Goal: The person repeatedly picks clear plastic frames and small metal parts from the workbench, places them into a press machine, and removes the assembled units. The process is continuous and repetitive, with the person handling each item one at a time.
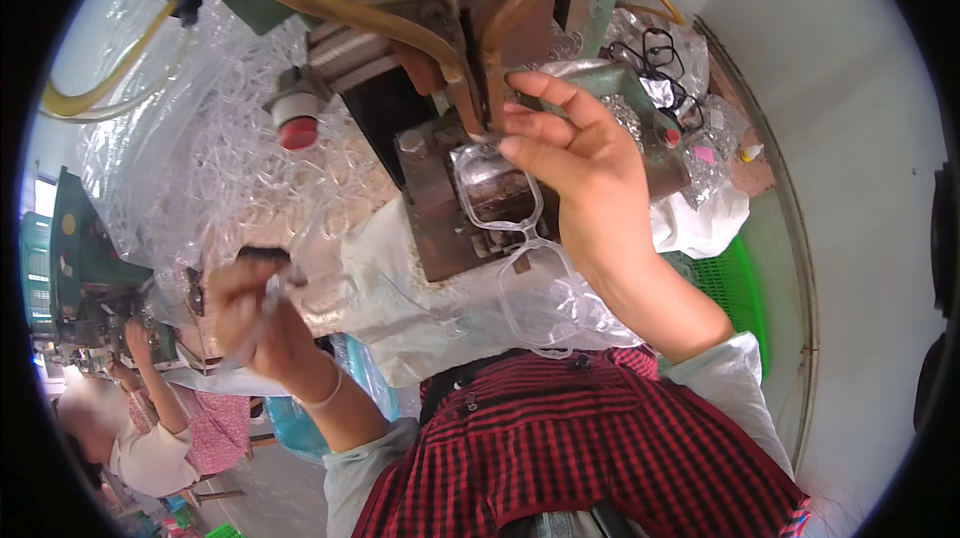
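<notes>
While the red-checked apron [590,448] fills the near edge at six o'clock, both forearms rise out of it toward the work. At about eight o'clock the left hand [250,313] is closed around a small clear piece [272,290], with a dark bit showing above the knuckles; motion blur keeps me from saying just what it is. It seems held low and aside, ready within reach but out of the machine's way.

Just beyond the apron, near the centre, a clear plastic spectacle frame [520,258] hangs with one lens ring toward the person and the other lying against the rusty metal block [455,208] of the machine. The right hand [575,158], at about one o'clock from centre, pinches the frame's far ring between thumb and fingertips, the other fingers spread; that grip looks meant to steady the frame flat on the block under the copper-coloured rod [492,78].

Farther out, at ten o'clock, a big clear bag of transparent frames [200,178] lies heaped beside the machine, close enough to draw from. A red-capped knob [297,128] juts at eleven, yellow hoses [330,8] loop overhead at twelve, and dark frames [660,58] sit at one o'clock. Another person [150,438] works far off at eight.
</notes>
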The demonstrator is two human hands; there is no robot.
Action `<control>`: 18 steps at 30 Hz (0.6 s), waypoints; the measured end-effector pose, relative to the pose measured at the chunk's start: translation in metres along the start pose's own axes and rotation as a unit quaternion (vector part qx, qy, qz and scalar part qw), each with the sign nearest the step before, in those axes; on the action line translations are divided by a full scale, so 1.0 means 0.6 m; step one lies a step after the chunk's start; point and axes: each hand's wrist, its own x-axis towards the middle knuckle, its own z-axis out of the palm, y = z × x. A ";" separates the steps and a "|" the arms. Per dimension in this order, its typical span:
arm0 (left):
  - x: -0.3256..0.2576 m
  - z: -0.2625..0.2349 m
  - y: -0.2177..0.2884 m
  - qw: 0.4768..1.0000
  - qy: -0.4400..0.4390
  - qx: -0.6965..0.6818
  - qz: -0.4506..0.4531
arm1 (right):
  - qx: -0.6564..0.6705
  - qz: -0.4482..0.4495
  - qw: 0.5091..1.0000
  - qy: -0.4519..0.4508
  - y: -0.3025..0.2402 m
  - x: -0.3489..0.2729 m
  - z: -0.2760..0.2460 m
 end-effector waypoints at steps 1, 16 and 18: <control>0.004 0.020 0.035 0.999 -0.001 -0.030 -0.043 | -0.080 -0.051 0.996 -0.005 0.001 -0.021 -0.002; 0.032 0.217 -0.002 0.924 -0.334 0.148 0.110 | -0.354 -0.193 0.893 0.202 0.018 0.055 -0.269; 0.034 0.214 -0.008 0.928 -0.337 0.135 0.087 | -0.369 -0.197 0.888 0.191 0.042 0.050 -0.298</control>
